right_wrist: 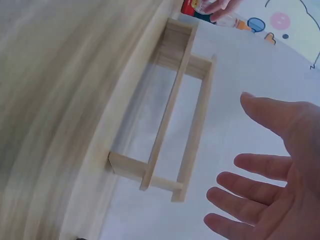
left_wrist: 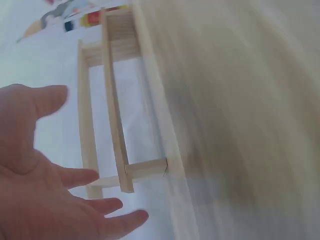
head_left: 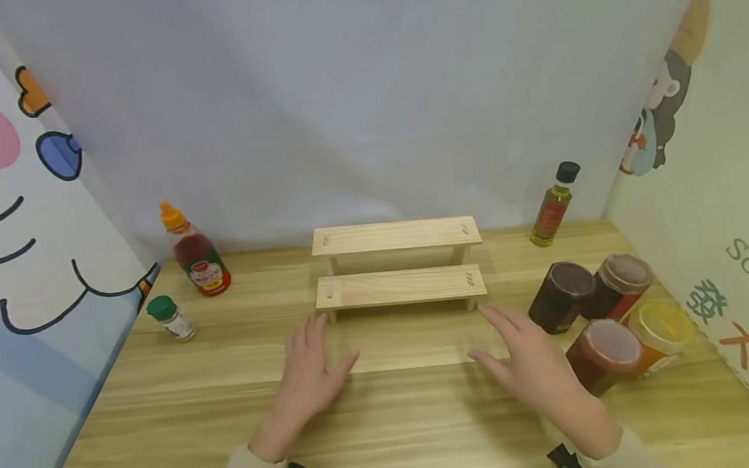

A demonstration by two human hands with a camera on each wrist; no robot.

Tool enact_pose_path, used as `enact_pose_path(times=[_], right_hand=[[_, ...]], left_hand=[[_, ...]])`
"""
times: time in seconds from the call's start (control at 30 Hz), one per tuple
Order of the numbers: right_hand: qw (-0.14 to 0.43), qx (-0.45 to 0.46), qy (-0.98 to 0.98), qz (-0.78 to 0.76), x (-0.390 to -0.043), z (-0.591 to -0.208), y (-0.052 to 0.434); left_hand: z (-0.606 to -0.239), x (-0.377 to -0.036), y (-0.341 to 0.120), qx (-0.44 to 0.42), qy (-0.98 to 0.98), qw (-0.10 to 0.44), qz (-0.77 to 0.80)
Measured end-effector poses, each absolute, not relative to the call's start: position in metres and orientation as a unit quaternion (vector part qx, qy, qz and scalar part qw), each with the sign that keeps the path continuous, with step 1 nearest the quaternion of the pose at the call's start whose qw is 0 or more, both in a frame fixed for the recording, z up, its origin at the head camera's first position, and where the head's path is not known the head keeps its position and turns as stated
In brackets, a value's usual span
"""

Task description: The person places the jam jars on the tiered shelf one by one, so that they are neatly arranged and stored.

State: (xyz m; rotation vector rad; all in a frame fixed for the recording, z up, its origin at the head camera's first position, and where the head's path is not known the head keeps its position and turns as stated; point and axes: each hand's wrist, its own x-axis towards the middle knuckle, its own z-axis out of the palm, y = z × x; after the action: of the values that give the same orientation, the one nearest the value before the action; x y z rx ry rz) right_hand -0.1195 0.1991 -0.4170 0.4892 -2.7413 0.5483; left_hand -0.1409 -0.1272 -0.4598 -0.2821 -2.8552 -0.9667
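A two-tier wooden rack (head_left: pixel 399 288) stands at the back middle of the table in the head view. My left hand (head_left: pixel 309 376) is in front of its left end, fingers extended and holding nothing. Off the rack's right front corner is my right hand (head_left: pixel 532 364), also with straight fingers and nothing in it. Both wrist views show the rack from the side, with the left hand (left_wrist: pixel 55 190) and the right hand (right_wrist: pixel 270 185) apart from it. A dark-lidded jar (head_left: pixel 564 293) and a reddish-brown jar (head_left: pixel 605 355) stand nearest the right hand.
At the left are a red sauce bottle (head_left: pixel 200 261) with an orange cap and a green-capped shaker (head_left: pixel 172 318). An oil bottle (head_left: pixel 552 211) stands at the back right. Among the right-hand jars are a yellow-lidded jar (head_left: pixel 658 334) and another dark jar (head_left: pixel 618 286). A wall (head_left: pixel 366 118) closes the back.
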Motion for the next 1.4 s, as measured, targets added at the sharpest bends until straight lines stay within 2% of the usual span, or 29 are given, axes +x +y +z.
enact_pose_path(times=[0.37, 0.63, 1.17, 1.4], right_hand=[[0.166, 0.145, -0.938, 0.268, -0.119, -0.412, 0.213], [0.181, 0.122, -0.933, 0.287, -0.110, -0.408, 0.219], [0.304, 0.081, -0.902, 0.296, -0.105, -0.379, 0.249], [0.331, 0.002, -0.873, 0.357, -0.102, -0.372, 0.270]], left_hand=[[-0.449, -0.161, -0.132, -0.037, -0.899, 0.007, -0.435], [-0.453, -0.170, -0.133, -0.013, -0.885, 0.001, -0.466], [-0.459, -0.189, -0.132, 0.027, -0.826, -0.014, -0.563], [-0.462, -0.192, -0.132, 0.064, -0.789, -0.037, -0.609]])
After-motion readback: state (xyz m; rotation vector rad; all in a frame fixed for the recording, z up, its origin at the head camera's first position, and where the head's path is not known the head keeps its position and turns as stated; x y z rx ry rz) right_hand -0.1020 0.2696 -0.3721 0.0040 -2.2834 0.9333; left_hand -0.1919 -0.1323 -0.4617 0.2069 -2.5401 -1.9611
